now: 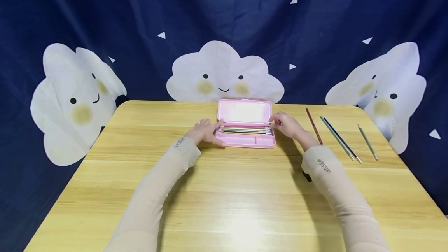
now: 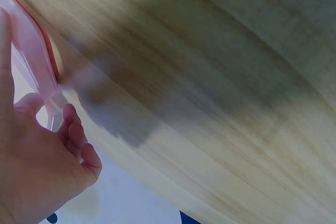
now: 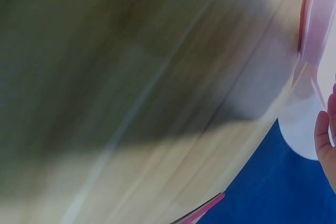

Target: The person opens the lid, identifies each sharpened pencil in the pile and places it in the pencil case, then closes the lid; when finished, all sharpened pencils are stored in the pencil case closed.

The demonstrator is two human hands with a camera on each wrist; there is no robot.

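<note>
A pink pencil case lies at the table's far edge with its lid raised. Several pencils lie side by side in its long compartment. My left hand touches the case's left end, thumb near the front corner and fingers by the hinge; the left wrist view shows that thumb along the pink wall. At the right end, the fingertips of my right hand pinch the end of a thin dark pencil by the hinge. Only part of this hand enters the right wrist view.
To the right on the wooden table lie a reddish-brown pencil, a green pencil beside a dark pencil, and another green pencil. Behind the table hangs a dark blue cloth with cloud faces.
</note>
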